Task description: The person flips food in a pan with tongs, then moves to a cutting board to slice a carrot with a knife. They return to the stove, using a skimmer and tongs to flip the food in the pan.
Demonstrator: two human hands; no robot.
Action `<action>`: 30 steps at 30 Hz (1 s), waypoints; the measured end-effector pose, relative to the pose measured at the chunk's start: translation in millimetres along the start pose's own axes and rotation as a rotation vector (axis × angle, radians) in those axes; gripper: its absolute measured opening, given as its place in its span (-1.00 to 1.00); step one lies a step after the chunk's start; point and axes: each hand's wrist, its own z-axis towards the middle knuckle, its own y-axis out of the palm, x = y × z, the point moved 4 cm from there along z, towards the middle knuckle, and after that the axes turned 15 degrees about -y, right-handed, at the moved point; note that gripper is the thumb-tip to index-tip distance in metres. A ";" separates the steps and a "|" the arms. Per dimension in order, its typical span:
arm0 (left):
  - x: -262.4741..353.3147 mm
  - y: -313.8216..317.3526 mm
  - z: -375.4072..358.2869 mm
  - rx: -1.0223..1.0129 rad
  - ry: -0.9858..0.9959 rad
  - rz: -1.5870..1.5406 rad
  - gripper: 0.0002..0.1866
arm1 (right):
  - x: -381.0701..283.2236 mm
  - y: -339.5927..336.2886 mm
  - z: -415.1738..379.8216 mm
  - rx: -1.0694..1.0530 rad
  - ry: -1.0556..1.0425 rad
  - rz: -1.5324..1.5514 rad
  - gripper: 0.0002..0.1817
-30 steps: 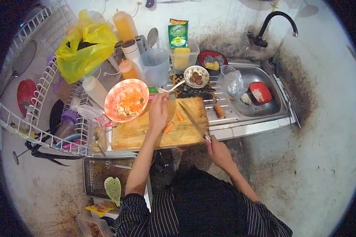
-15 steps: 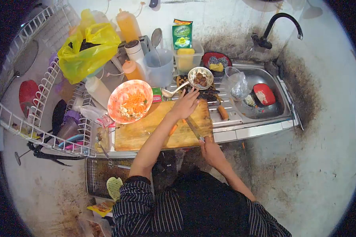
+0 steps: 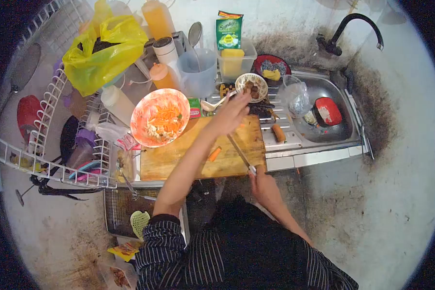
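Note:
My right hand (image 3: 266, 187) is closed around the handle of a knife (image 3: 239, 151), whose blade lies slantwise over the wooden cutting board (image 3: 169, 166). Stretched across the board, my left hand (image 3: 233, 114) has its fingers extended, with the fingertips over the near rim of a small patterned bowl (image 3: 259, 99) holding brown pieces. A carrot piece (image 3: 214, 154) lies on the board between my arms. At the board's far left sits a pink-orange bowl (image 3: 139, 131) of shredded carrot and whitish pieces. A ladle (image 3: 208, 106) rests left of my fingers.
On the right are a steel sink (image 3: 345, 131) with a red dish (image 3: 328, 111) and a black faucet (image 3: 355, 18). A carrot stub (image 3: 278, 133) lies on the drainboard. Bottles, a clear pitcher (image 3: 198, 75) and a yellow bag (image 3: 96, 67) stand behind; a white dish rack (image 3: 48, 174) is left.
My left hand has moved up and away from over the board to the small patterned bowl. The right hand keeps its hold on the knife. The view has shifted slightly.

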 end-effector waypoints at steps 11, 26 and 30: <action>-22.3 -15.1 -22.1 0.198 -0.275 -0.166 -0.79 | 59.1 -56.3 -1.7 0.156 0.083 0.011 -0.62; -14.5 15.0 -43.8 0.319 -0.034 0.067 -0.74 | 74.3 -44.2 -15.6 0.192 0.055 0.258 -0.57; 12.9 -8.1 -55.8 0.427 -0.134 -0.327 -0.77 | 50.0 -55.4 -10.4 0.164 0.067 0.275 -0.62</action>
